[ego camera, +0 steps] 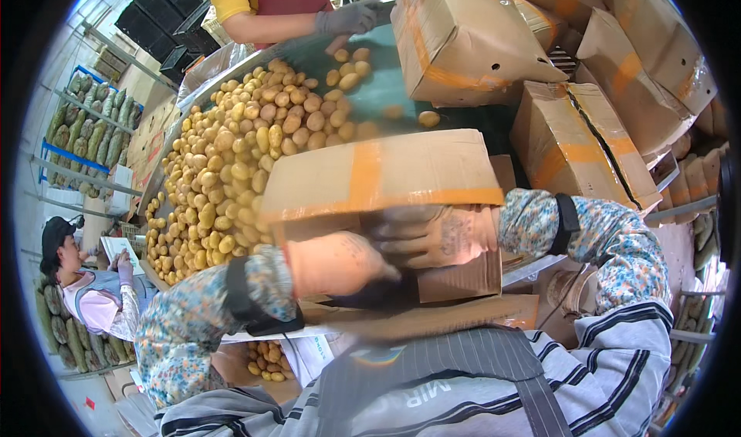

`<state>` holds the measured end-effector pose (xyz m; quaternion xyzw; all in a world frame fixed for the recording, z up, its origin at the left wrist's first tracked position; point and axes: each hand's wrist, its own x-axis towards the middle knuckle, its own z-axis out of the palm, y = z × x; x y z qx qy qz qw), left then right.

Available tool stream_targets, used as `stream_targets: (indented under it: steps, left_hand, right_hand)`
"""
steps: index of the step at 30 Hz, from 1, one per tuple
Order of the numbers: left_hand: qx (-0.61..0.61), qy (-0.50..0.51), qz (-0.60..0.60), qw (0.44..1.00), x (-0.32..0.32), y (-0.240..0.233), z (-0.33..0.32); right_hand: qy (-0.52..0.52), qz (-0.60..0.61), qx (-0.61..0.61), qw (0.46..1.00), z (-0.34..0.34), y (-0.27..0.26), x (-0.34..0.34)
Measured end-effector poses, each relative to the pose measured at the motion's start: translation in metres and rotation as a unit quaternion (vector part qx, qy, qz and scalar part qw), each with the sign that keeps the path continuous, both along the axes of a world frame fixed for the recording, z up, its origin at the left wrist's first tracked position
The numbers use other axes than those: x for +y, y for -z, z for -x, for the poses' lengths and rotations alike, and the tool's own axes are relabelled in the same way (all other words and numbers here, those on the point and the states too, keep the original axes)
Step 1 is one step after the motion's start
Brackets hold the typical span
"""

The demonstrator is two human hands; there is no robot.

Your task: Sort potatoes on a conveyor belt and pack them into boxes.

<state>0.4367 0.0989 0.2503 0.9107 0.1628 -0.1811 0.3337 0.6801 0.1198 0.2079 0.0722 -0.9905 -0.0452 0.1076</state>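
A cardboard box (382,174) banded with orange tape lies before me, its open side facing my body. Across that dark opening reaches my right hand (440,237), in a worn work glove, fingers stretched leftward just below the taped edge. My left hand (341,263), gloved too and blurred, reaches over the opening from the left. Its fingertips are hidden, so I cannot tell what they touch. A blurred cardboard flap (428,318) extends along the near side, close to my apron. Beyond the box, a large heap of potatoes (226,171) covers the left of the table.
Taped cardboard boxes (579,142) crowd the right side, with another carton (457,43) on the green table surface (376,93). A co-worker's gloved hand (353,17) is across the table. Another person (92,292) stands left, holding papers. Potatoes (269,360) lie in a carton below.
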Motion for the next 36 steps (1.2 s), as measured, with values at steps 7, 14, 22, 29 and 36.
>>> stream_targets:
  steps: [7,14,22,29,36]
  left_hand:
    - [-0.022,0.078,-0.239,0.968,0.0,0.003,0.001]
    - [-0.132,-0.262,-0.461,0.837,0.008,-0.055,0.068]
    - [-0.189,-0.571,-0.086,0.794,0.002,-0.084,0.187]
    - [-0.46,-0.439,-0.289,0.715,-0.092,-0.113,0.219]
    - [-0.052,-0.194,-0.288,0.936,-0.149,0.017,0.212]
  right_hand:
    - [0.131,0.095,-0.071,0.984,-0.015,0.006,-0.004]
    - [0.153,-0.002,0.309,0.939,-0.035,-0.129,0.016]
    - [0.221,-0.097,0.482,0.842,-0.023,-0.176,-0.021]
    - [0.459,-0.262,0.316,0.788,-0.028,-0.142,-0.13]
    - [0.495,0.417,0.013,0.762,-0.014,-0.038,-0.2]
